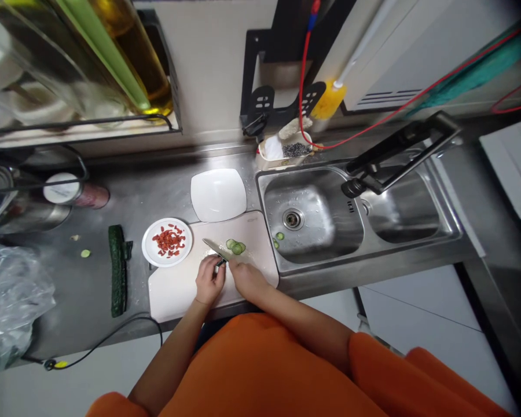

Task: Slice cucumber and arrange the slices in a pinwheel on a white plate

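My right hand (pixel 248 280) is closed round the handle of a kitchen knife (pixel 213 247), whose blade points up and left over the pale cutting board (pixel 176 298). Just left of the blade, my left hand (pixel 210 280) has its fingers curled on a dark green cucumber piece (pixel 221 262), mostly hidden under them. Several thin cucumber slices (pixel 236 247) lie overlapping on the board beyond the knife. A round white plate (pixel 146 246) of small red pieces (pixel 169 240) rests at the board's left corner. Behind the board sits an empty white square dish (pixel 219 196).
A long dark cucumber (pixel 118 272) lies on the steel counter to the left, near a crumpled plastic bag (pixel 15 301) and a black cable (pixel 99 347). The double sink (pixel 316 214) on the right holds a few slices (pixel 279 236); its black faucet (pixel 391 156) reaches over.
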The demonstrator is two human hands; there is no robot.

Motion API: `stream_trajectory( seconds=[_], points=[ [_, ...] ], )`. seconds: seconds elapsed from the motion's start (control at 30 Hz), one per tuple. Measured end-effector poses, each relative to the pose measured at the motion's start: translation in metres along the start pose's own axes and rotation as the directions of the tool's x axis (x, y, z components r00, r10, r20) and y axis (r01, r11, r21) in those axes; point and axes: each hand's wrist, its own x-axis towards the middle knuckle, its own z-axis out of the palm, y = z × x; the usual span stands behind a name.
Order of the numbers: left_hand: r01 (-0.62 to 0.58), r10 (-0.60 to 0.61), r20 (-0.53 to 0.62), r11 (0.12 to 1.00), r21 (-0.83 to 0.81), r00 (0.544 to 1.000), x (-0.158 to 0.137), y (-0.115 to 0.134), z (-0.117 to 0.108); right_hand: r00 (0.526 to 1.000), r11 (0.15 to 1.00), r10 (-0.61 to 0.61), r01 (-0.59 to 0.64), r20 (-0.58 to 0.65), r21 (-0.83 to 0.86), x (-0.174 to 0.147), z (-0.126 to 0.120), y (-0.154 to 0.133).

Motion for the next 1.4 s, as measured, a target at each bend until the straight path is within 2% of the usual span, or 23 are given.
stream_trajectory(
  seconds=[0.3, 0.47, 0.77, 1.4],
  points=[
    [-0.003, 0.003, 0.007, 1.0, 0.005, 1.0, -0.002, 0.0, 0.0, 1.0, 1.0, 0.017, -0.017, 0.012, 0.009, -0.006, -0.004, 0.012],
    [-0.01, 0.01, -0.011, 1.0, 0.016, 1.0, -0.002, 0.001, 0.0, 0.998, 0.997, 0.057, -0.057, 0.003, -0.043, -0.025, -0.01, 0.017],
    [-0.007, 0.008, -0.02, 0.999, 0.045, 1.0, -0.003, 0.001, 0.0, 0.999, 0.988, 0.054, -0.052, 0.007, -0.143, -0.054, -0.014, 0.009],
    [-0.018, 0.02, -0.031, 0.999, 0.046, 0.999, -0.003, 0.0, 0.0, 0.996, 0.991, 0.075, -0.07, 0.047, -0.11, -0.054, -0.018, 0.005]
  ],
)
